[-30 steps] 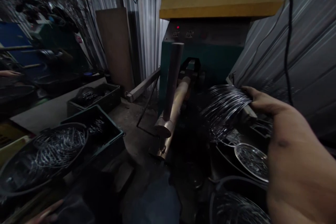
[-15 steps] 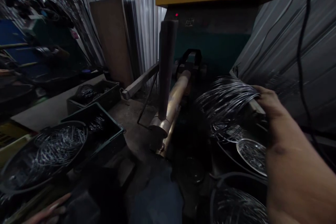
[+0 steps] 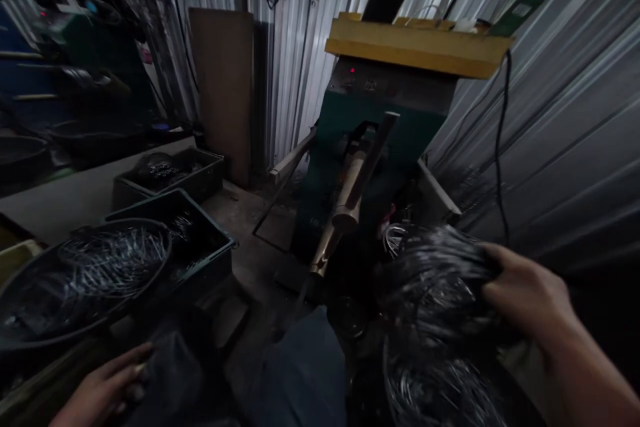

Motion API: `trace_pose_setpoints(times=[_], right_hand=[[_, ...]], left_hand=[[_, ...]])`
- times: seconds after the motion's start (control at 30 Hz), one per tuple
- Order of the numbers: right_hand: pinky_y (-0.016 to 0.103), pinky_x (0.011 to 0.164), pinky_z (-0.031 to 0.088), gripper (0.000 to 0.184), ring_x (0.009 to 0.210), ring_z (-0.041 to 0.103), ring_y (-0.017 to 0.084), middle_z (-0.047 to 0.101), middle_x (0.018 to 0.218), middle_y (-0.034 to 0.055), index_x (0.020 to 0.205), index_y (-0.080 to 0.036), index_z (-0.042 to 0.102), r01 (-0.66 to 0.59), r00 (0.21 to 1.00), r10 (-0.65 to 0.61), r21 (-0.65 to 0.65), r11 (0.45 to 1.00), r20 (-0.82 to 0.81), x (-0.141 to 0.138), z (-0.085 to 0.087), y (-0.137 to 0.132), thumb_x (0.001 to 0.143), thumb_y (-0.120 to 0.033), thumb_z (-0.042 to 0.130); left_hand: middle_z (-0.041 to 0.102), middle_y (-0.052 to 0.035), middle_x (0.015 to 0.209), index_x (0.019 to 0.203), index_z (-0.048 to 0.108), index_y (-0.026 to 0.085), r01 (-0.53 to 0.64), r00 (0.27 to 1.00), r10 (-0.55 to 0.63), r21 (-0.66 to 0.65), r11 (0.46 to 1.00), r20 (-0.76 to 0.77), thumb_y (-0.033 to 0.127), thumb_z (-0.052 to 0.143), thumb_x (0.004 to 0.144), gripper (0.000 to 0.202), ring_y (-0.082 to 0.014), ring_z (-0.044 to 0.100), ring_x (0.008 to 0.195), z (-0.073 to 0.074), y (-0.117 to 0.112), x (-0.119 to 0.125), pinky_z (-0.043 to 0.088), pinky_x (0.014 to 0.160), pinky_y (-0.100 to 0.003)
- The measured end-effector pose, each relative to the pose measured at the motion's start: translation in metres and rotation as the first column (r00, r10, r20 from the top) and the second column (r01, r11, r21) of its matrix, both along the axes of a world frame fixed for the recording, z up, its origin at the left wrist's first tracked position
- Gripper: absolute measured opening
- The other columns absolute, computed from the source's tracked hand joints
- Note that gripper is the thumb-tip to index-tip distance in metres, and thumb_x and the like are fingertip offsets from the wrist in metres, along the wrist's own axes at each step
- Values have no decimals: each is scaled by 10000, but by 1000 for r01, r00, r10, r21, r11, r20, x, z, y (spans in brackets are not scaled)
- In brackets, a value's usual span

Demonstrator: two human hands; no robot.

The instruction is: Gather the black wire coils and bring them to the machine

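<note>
My right hand (image 3: 530, 297) grips a thick bundle of thin wire rings (image 3: 435, 280), blurred with motion, low at the right, just above a round tub of more wire rings (image 3: 440, 387). My left hand (image 3: 105, 387) rests at the bottom left on a dark cloth-covered knee, fingers loosely curled with nothing in them. Ahead stands a green machine (image 3: 360, 127) with two long metal arms (image 3: 350, 193) jutting toward me and a red light on its panel.
A black round tub of short wire pieces (image 3: 85, 273) sits at the left beside two dark green crates (image 3: 200, 240). A yellow board (image 3: 420, 47) tops the machine. Corrugated metal walls (image 3: 565, 120) close in behind and right. A black cable (image 3: 500, 147) hangs down the right wall.
My right hand has brought the wire ring bundle down from beside the machine arm to just over the tub. The view has pulled back and up. My left hand shows more.
</note>
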State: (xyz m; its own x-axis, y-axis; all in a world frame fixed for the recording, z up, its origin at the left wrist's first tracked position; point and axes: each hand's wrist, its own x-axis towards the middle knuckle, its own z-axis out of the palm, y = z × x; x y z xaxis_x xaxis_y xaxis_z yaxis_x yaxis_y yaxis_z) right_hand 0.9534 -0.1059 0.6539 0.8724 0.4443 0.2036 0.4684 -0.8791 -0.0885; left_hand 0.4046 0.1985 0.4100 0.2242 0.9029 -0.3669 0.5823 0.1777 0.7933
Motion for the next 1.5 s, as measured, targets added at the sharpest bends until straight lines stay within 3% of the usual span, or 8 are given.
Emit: trace_pose_setpoints(times=[0.17, 0.3, 0.47, 0.63, 0.87, 1.17, 1.3, 1.5], right_hand=[[417, 691, 541, 634, 877, 674, 310, 700, 1047, 63, 1136, -253, 670, -263, 944, 284, -136, 955, 168, -115, -25, -20, 545, -185, 451], [363, 755, 560, 703, 910, 683, 271, 707, 1021, 53, 1138, -191, 671, -489, 866, 487, -8, 872, 113, -160, -6, -5, 476, -118, 446], [342, 747, 552, 668, 922, 679, 271, 705, 1030, 6, 1146, -277, 650, -617, 786, 614, 131, 776, 72, -216, 43, 73, 517, -128, 483], [337, 882, 507, 665, 1041, 632, 283, 681, 1103, 49, 1222, -224, 624, -700, 710, 704, 100, 707, -6, -254, 54, 187, 578, -93, 522], [228, 688, 472, 490, 861, 642, 227, 687, 875, 56, 1055, -137, 695, -688, 718, 693, 86, 720, -65, -221, 61, 307, 584, -72, 576], [237, 552, 391, 327, 679, 591, 193, 583, 629, 20, 868, -123, 713, -462, 885, 443, -137, 876, -145, -142, 79, 387, 562, -94, 602], [319, 738, 438, 517, 952, 604, 284, 650, 995, 143, 1174, -115, 632, -351, 936, 343, -161, 923, -76, -115, 80, 408, 667, -217, 603], [445, 889, 405, 997, 1217, 464, 409, 439, 1363, 269, 1517, -114, 122, -228, 974, 223, -218, 949, -44, -69, 55, 419, 705, -366, 642]], left_hand=[[743, -21, 922, 1144, 682, 227, 245, 958, -256, 100, 965, 129, 552, 680, 593, 639, -257, 696, 821, -2, 8, 15, 569, 711, -328], [734, -35, 888, 1216, 652, 148, 324, 932, -355, 284, 903, 66, 505, 569, 689, 642, -220, 685, 855, -18, 23, 28, 537, 813, -301], [707, -32, 805, 1233, 643, 142, 328, 939, -340, 405, 853, -44, 410, 476, 731, 593, -185, 652, 743, -47, 28, 31, 515, 750, -284], [694, -35, 763, 1245, 634, 133, 281, 954, -299, 452, 847, -33, 375, 460, 766, 564, -173, 640, 681, -57, 25, 19, 513, 704, -276], [740, -45, 873, 1154, 687, 177, 179, 970, -237, 495, 850, 55, 358, 485, 784, 458, -187, 694, 779, -65, 32, 5, 559, 774, -290], [744, -56, 964, 1094, 712, 164, 96, 965, -196, 465, 880, 173, 377, 524, 810, 401, -175, 703, 804, -74, 41, 7, 569, 769, -254], [741, -40, 871, 1114, 704, 162, 62, 966, -168, 451, 890, 197, 372, 540, 817, 399, -149, 687, 736, -74, 44, 7, 560, 727, -224], [740, -53, 887, 1083, 708, 133, 30, 963, -137, 412, 911, 234, 367, 544, 822, 387, -140, 679, 714, -71, 46, 9, 555, 696, -213]])
